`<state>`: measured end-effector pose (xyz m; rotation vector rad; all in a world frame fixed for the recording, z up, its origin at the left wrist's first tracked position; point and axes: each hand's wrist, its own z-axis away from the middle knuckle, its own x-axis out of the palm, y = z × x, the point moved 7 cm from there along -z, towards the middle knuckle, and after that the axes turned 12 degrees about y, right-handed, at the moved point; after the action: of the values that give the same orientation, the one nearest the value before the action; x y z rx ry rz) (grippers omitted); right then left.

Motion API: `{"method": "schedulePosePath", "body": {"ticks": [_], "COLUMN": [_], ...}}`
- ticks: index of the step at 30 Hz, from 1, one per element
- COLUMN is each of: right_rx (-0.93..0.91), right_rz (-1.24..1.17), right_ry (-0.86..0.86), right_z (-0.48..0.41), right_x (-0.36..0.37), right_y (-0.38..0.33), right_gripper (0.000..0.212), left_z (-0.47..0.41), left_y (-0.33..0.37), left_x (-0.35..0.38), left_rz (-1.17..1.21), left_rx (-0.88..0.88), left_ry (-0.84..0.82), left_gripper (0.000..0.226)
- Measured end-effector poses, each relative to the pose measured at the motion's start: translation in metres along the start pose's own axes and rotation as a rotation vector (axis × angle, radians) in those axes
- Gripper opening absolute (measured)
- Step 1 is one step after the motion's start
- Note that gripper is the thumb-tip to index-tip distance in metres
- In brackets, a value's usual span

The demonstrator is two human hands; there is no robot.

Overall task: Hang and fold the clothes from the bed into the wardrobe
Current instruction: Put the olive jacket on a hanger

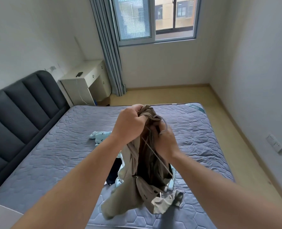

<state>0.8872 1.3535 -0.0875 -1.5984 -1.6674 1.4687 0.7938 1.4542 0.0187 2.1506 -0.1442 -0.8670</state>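
Olive-khaki cloth garment [142,187]: light, limp, bunches easily. L hand [130,124] fists its top; R hand [167,142] pinches thin grey wire hanger [153,154], prob. at hook. Take by shoulders.

Visible body parts: two forearms and two hands. The left forearm [80,176] and right forearm [219,184] are bare from wrist to frame edge. The left hand [130,124] and right hand [166,142] are likewise bare. Both forearms appear broad near the lens and taper toward the wrists.
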Motion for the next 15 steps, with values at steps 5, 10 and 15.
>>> {"method": "schedulePosePath", "body": {"ticks": [5,10,15], "right_rx": [0.089,0.403,0.371], "right_rz": [0.002,-0.034,0.016], "right_ry": [0.124,0.073,0.023], "right_z": [0.013,0.017,0.014], "right_x": [0.001,-0.002,0.001], "right_y": [-0.007,0.021,0.014], "right_gripper": [0.033,0.026,0.023], "left_z": [0.004,0.010,0.017], "left_y": [0.011,0.014,0.007], "left_x": [-0.004,-0.012,-0.017], "left_rz": [0.091,0.127,0.039], "left_rx": [-0.013,0.002,-0.019], "left_ry": [-0.004,-0.077,-0.168], "left_gripper": [0.013,0.017,0.015]}}
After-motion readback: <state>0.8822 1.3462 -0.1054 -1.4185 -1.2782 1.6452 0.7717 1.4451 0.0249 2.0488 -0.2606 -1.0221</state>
